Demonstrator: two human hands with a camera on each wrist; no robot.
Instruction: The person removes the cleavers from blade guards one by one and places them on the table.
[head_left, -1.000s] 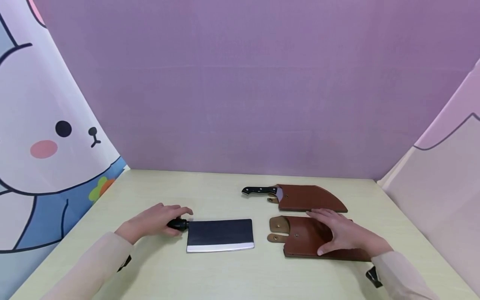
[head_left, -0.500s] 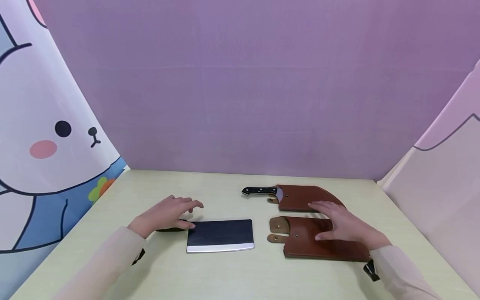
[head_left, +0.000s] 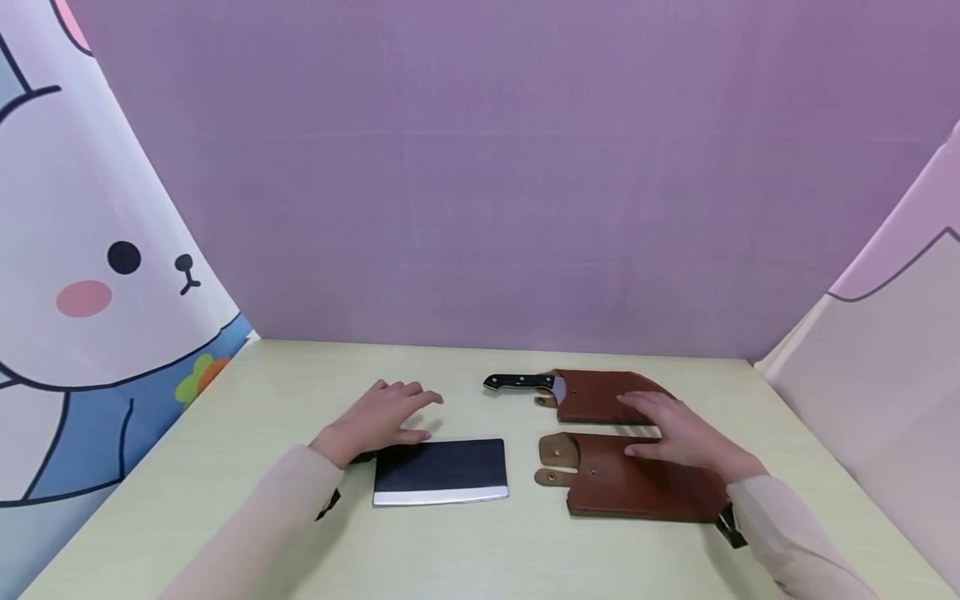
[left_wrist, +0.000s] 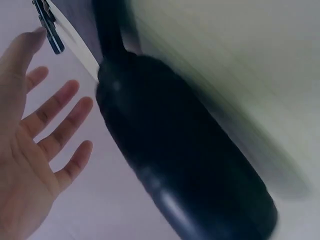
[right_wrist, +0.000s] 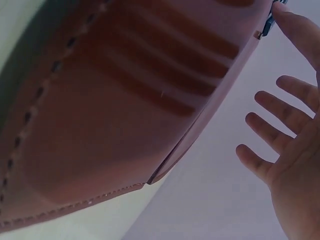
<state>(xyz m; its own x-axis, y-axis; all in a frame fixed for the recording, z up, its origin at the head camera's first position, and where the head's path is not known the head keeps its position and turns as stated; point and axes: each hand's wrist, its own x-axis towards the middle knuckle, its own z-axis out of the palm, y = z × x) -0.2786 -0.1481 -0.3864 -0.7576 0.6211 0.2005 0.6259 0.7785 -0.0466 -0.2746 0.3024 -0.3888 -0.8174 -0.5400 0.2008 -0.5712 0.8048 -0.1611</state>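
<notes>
A cleaver with a dark blade (head_left: pixel 441 472) and bright cutting edge lies flat on the table. My left hand (head_left: pixel 378 421) hovers over its handle end, fingers loosely spread and holding nothing. The black handle (left_wrist: pixel 185 150) fills the middle of the left wrist view, apart from the fingers; in the head view the hand and wrist mostly hide it. To the right lies a brown leather knife sheath (head_left: pixel 630 492) with its strap flaps (head_left: pixel 558 451) unfastened. Above that sheath is my right hand (head_left: pixel 686 433), fingers spread and gripping nothing; in the right wrist view, stitching runs along the leather (right_wrist: pixel 100 135).
Behind the near sheath lies a second knife, its black riveted handle (head_left: pixel 517 381) sticking out of another brown sheath (head_left: pixel 600 396). A purple backdrop (head_left: pixel 480 175) stands at the table's far edge. Printed cartoon panels (head_left: pixel 90 208) flank the table.
My left hand has left the cleaver handle, rising and moving right toward the blade. My right hand has lifted and shifted slightly farther back over the sheaths. The knives and sheaths have stayed put.
</notes>
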